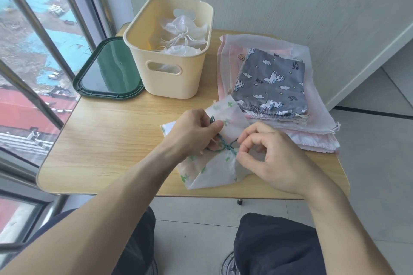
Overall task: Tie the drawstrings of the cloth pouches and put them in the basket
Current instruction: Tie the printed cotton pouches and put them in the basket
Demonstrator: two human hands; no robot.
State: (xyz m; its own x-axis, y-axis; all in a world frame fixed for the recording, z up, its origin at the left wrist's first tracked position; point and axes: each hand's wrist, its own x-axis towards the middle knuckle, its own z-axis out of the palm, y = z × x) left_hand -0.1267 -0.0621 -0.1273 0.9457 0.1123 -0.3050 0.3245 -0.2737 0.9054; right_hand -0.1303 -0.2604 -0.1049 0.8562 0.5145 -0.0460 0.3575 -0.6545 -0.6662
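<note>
Fingers [220,127] apparently pinching pouch [225,116] drawstring [225,146]

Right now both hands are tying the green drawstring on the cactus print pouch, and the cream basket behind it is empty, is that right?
Not quite. The cream basket is not empty: the head view shows white pouches already in it. The rest holds: the left hand and right hand work the green drawstring on the cactus print pouch.

cactus pouch [214,169]: middle hidden under both hands.
drawstring [225,146]: ends hidden in the fingers; knot state unclear.
stack of pouches [312,131]: lower layers covered by grey pouch [270,82]; count unclear.
basket [169,60]: contents partly hidden by near wall.
</note>
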